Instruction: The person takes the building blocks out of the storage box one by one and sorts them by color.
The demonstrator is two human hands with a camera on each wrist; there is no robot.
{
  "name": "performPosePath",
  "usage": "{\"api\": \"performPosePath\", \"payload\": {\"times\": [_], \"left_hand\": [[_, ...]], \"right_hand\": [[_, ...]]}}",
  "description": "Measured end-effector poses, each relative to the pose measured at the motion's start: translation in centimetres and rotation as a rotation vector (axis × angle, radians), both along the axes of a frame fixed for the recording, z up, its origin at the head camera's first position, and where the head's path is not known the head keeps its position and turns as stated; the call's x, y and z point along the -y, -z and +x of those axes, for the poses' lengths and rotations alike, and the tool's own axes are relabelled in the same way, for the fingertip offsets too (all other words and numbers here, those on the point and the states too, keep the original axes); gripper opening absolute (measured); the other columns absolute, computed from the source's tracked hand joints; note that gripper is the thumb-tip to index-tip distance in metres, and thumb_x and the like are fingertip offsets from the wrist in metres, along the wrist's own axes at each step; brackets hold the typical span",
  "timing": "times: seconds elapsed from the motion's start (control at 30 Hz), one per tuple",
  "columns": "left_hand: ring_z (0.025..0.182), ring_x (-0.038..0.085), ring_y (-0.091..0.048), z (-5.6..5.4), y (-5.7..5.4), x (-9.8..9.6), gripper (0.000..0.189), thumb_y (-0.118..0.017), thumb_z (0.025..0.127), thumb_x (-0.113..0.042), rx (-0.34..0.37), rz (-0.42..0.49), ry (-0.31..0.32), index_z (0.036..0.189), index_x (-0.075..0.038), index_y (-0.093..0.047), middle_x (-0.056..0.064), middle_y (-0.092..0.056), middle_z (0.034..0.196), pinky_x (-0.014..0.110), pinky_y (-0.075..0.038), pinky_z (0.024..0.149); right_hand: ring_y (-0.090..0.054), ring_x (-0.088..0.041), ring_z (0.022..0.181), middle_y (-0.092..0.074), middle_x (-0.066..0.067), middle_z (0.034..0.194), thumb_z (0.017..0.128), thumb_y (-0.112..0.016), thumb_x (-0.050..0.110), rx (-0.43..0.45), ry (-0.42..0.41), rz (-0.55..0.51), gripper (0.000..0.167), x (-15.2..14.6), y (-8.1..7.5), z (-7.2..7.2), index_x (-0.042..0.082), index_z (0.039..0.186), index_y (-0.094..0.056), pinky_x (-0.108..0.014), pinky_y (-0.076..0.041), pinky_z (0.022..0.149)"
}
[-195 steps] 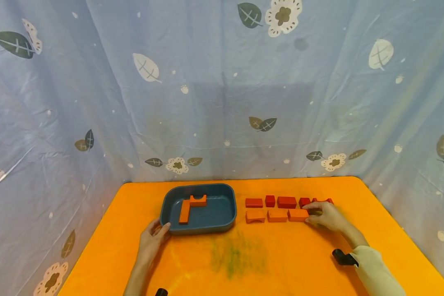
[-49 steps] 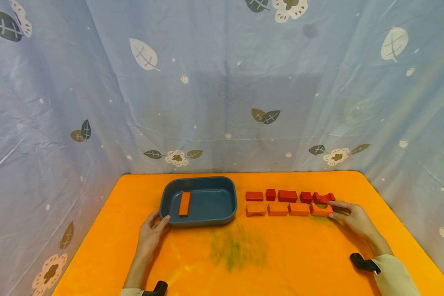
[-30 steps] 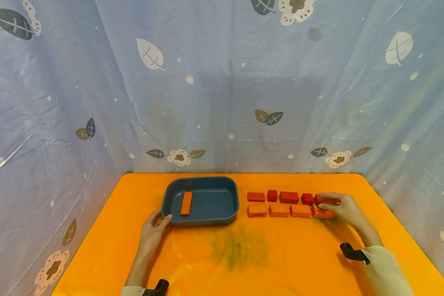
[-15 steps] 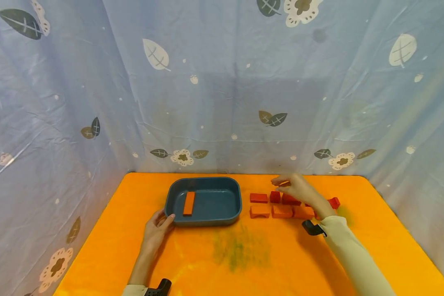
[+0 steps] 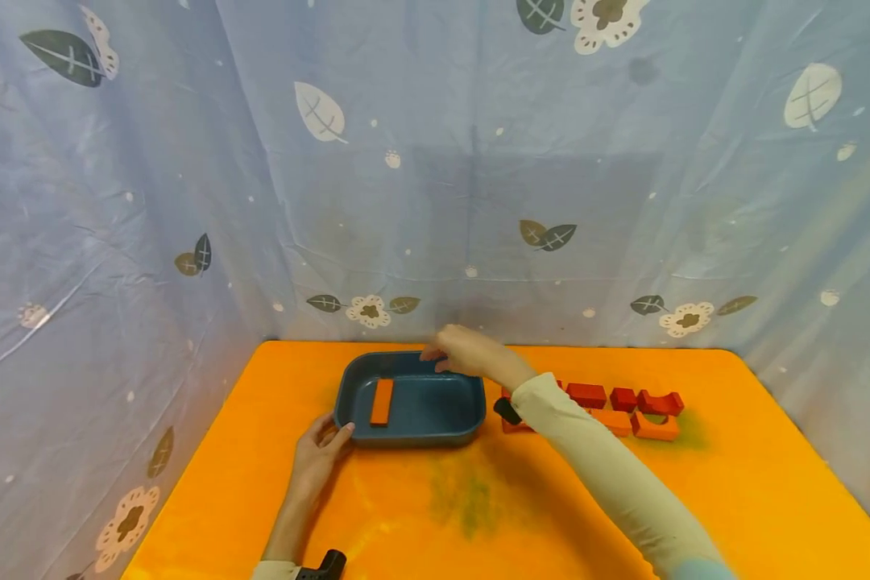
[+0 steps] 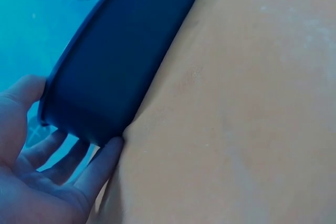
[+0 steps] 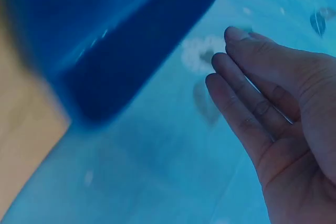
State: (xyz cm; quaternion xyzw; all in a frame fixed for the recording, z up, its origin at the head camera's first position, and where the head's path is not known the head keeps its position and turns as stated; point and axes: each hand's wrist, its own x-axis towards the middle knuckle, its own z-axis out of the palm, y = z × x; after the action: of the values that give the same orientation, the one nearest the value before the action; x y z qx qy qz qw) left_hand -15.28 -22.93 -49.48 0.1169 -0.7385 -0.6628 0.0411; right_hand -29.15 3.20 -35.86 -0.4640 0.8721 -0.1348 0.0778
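Note:
A dark blue rectangular tray [image 5: 413,441] sits on the orange table, with one flat orange block [image 5: 381,402] lying inside on its left. My left hand [image 5: 315,461] grips the tray's near left corner; the left wrist view shows the thumb [image 6: 30,88] at the rim and fingers against the outer wall. Over the tray's far right edge hovers my right hand [image 5: 471,353]. In the right wrist view its fingers [image 7: 244,100] are loosely extended beside the thumb, holding nothing.
Right of the tray are two rows of blocks, partly hidden by my right forearm. The back row is red, ending in a red arch block [image 5: 660,402]; the front row is orange, ending in an orange arch block [image 5: 655,428]. A patterned curtain [image 5: 435,201] hangs behind the table.
The orange arch block has gone from the tray to the right end of the orange row. My right hand has since swept left from the blocks to above the tray; the left stays at its corner.

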Motion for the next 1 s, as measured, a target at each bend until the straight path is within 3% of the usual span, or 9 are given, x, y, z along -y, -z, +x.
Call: {"api": "performPosePath", "payload": {"times": [0.2, 0.43, 0.6, 0.8, 1.0], "left_hand": [[0.12, 0.031, -0.054, -0.2, 0.0, -0.4, 0.059, -0.068, 0.094, -0.022, -0.004, 0.005, -0.004, 0.143, 0.0, -0.044, 0.022, -0.05, 0.138, 0.027, -0.056, 0.089], [0.116, 0.028, -0.057, -0.1, 0.0, -0.8, 0.061, -0.069, 0.093, -0.024, -0.016, 0.022, 0.012, 0.143, 0.002, -0.044, 0.024, -0.051, 0.136, 0.03, -0.056, 0.09], [0.116, 0.03, -0.057, 0.0, 0.2, -0.8, 0.059, -0.068, 0.094, -0.022, -0.027, 0.048, 0.018, 0.143, 0.001, -0.044, 0.023, -0.05, 0.137, 0.033, -0.056, 0.091], [0.117, 0.031, -0.057, 0.2, 0.0, -0.5, 0.058, -0.067, 0.095, -0.02, -0.032, 0.058, 0.014, 0.143, 0.001, -0.044, 0.022, -0.049, 0.139, 0.036, -0.055, 0.092], [0.12, 0.031, -0.056, 0.2, -0.4, -0.1, 0.06, -0.067, 0.095, -0.022, -0.03, 0.044, 0.02, 0.144, 0.001, -0.042, 0.023, -0.045, 0.142, 0.038, -0.054, 0.095]], "right_hand": [[-0.064, -0.019, 0.108, -0.069, -0.003, 0.118, 0.086, -0.074, 0.001, -0.116, -0.078, 0.183, 0.033, 5.6, 1.7, -0.2, 0.007, 0.118, -0.071, -0.027, -0.053, 0.094], [-0.063, -0.014, 0.107, -0.067, 0.004, 0.117, 0.093, -0.066, 0.004, -0.211, -0.093, 0.423, 0.031, 9.5, 4.6, 0.4, 0.019, 0.119, -0.071, -0.023, -0.051, 0.094], [-0.064, -0.013, 0.098, -0.07, 0.006, 0.109, 0.092, -0.068, 0.006, -0.295, -0.129, 0.437, 0.026, 10.6, 6.6, 0.5, 0.023, 0.11, -0.074, -0.022, -0.051, 0.094], [-0.062, -0.011, 0.105, -0.069, 0.008, 0.113, 0.093, -0.066, 0.006, -0.362, -0.104, 0.432, 0.028, 10.7, 7.9, -0.4, 0.026, 0.111, -0.074, -0.023, -0.05, 0.097], [-0.063, -0.014, 0.092, -0.07, 0.004, 0.103, 0.094, -0.067, 0.009, -0.335, -0.066, 0.379, 0.018, 9.8, 8.4, -1.5, 0.021, 0.103, -0.074, -0.024, -0.054, 0.088]]}}
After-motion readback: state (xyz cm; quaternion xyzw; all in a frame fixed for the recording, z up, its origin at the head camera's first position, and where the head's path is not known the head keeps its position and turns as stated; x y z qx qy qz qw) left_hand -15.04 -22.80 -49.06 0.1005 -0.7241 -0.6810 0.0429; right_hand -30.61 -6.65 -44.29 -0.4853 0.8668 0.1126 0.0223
